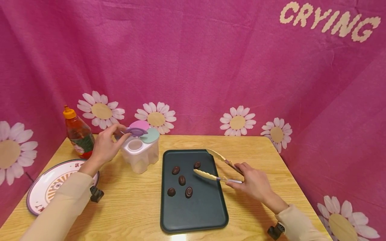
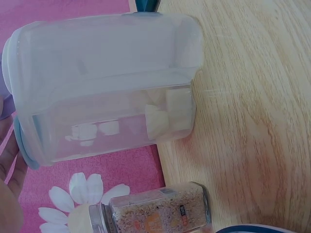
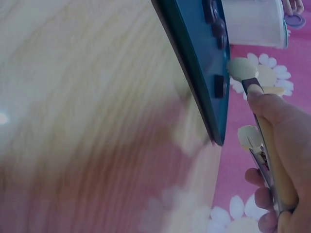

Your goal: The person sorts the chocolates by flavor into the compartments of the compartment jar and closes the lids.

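Note:
My left hand [image 1: 105, 145] pinches the raised purple lid [image 1: 137, 132] of a translucent divided container [image 1: 139, 164], whose round opening shows uncovered. Pink [image 1: 140, 125] and mint green [image 1: 152, 136] lids cover other compartments. Pale chunks [image 2: 167, 114] lie at the bottom of one compartment in the left wrist view. With my right hand [image 1: 256, 182] I hold metal tongs [image 1: 232, 181] with cream tips, spread apart over the right side of a dark baking tray [image 1: 196, 216]. Several chocolates [image 1: 182, 180] lie on the tray; one small chocolate [image 1: 197, 165] is near the tips, apart from them.
A sauce bottle [image 1: 79, 134] with a yellow cap stands at the back left. Before it lies a white patterned plate [image 1: 43, 190], partly under my left forearm. A jar of grainy seasoning [image 2: 158, 209] shows in the left wrist view. A pink flowered cloth [image 1: 193, 67] hangs behind the wooden table [image 1: 129, 211].

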`<act>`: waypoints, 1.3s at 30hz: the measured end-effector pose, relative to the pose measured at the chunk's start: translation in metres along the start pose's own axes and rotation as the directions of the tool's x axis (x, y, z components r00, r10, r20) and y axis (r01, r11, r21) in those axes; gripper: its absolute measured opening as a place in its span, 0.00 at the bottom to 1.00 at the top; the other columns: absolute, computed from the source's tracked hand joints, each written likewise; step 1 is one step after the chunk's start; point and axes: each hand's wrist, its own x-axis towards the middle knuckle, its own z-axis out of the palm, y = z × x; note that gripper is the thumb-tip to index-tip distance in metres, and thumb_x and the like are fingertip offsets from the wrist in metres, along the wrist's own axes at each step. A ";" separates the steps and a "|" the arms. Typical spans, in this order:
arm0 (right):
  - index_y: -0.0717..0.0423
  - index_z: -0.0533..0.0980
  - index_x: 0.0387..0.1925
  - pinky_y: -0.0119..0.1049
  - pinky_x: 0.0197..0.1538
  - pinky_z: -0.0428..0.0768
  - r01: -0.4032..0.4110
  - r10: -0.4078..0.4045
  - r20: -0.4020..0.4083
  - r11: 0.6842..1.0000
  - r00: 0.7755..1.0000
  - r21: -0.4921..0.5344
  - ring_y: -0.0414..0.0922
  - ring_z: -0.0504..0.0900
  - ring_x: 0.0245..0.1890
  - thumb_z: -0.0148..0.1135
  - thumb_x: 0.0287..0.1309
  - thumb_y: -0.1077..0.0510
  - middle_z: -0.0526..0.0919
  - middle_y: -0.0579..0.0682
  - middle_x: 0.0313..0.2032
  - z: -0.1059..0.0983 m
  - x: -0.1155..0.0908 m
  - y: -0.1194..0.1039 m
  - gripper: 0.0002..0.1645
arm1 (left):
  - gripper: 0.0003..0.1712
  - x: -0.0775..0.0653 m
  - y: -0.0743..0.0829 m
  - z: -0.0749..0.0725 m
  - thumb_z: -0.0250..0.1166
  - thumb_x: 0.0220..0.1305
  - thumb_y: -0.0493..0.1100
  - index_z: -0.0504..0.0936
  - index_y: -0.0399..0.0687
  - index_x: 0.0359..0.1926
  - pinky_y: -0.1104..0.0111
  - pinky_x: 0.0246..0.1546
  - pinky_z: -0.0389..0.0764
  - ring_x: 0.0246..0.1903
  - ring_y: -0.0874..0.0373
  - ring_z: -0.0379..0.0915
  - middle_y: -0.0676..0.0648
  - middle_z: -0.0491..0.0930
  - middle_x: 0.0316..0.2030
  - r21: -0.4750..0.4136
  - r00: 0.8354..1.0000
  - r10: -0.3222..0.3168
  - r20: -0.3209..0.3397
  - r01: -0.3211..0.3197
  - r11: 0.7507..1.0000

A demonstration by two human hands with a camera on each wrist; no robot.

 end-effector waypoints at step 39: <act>0.48 0.84 0.49 0.27 0.27 0.67 0.094 -0.093 -0.021 0.991 0.995 0.094 0.33 0.70 0.25 0.78 0.56 0.38 0.82 0.43 0.32 0.010 0.008 -0.027 0.26 | 0.13 0.001 0.003 -0.001 0.75 0.65 0.37 0.83 0.40 0.48 0.84 0.37 0.67 0.36 0.52 0.76 0.39 0.88 0.40 0.017 1.000 -0.013 0.023 0.012 1.000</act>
